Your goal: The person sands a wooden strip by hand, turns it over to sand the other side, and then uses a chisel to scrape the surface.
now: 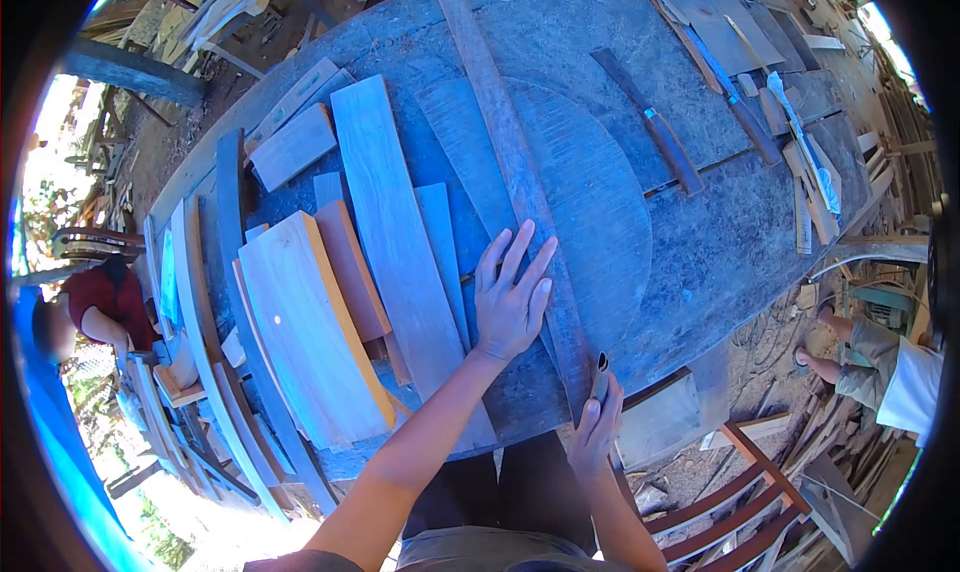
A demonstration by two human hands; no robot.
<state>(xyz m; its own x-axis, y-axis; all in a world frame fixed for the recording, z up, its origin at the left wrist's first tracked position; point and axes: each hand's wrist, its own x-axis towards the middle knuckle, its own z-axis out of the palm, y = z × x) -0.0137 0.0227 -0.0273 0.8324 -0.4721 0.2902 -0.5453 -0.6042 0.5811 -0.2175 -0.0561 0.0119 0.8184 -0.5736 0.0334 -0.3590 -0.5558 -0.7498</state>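
My left hand lies spread over a long, narrow wooden strip, its fingers reaching across the strip's edge. The strip runs from the far side of the worktable down to the near edge. At its near end, my right hand is closed around a short, slim dark tool, which points up and away from me. The fingers cover most of the tool, and its exact kind cannot be made out. Beneath the strip lies a large round-edged board, flat on the tabletop.
Left of my hands lie a long pale plank and a thick curved-edged board. Wooden-handled chisels rest to the right. One person is at the left, another at the right. A slatted wooden frame stands below right.
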